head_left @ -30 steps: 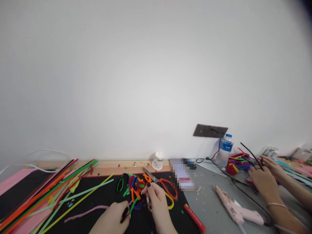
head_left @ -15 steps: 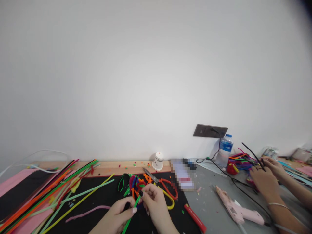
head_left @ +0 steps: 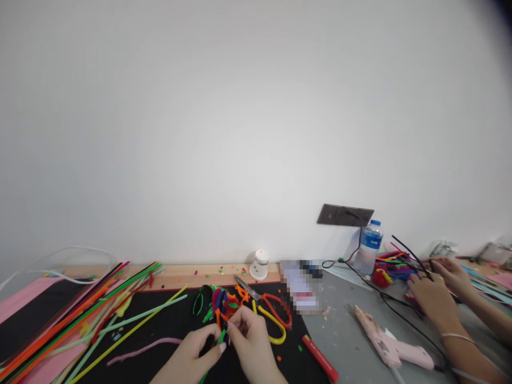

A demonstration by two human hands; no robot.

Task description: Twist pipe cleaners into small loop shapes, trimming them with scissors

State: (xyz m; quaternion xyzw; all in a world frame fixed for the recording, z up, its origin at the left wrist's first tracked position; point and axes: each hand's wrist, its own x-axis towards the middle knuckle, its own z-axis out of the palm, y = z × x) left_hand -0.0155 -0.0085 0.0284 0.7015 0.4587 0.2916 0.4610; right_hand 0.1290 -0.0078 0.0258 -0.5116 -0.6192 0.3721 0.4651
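Observation:
A green pipe cleaner (head_left: 222,335) runs between my two hands over the black mat. My left hand (head_left: 194,349) pinches it between thumb and fingers, and its lower end shows below that hand. The fingertips of my right hand (head_left: 252,337) close on its upper part, partly hiding it. Just beyond my fingers lies a bundle of bent pipe cleaners (head_left: 219,301) in blue, red, orange and green. Scissors (head_left: 274,314) with red and yellow handles lie with blades parted, close by my right hand. A pink pipe cleaner (head_left: 148,348) rests left of my left hand.
Long coloured pipe cleaners (head_left: 100,314) spread over the left side. An upturned paper cup (head_left: 259,265) stands by the wall. A red-handled tool (head_left: 320,358), a pink glue gun (head_left: 390,344) with its cord and a water bottle (head_left: 368,248) are to the right, near a co-worker's hands (head_left: 434,293).
My right hand has drawn slightly left and closer to my left hand, so less of the green pipe cleaner shows between them. The co-worker's hands have shifted a little.

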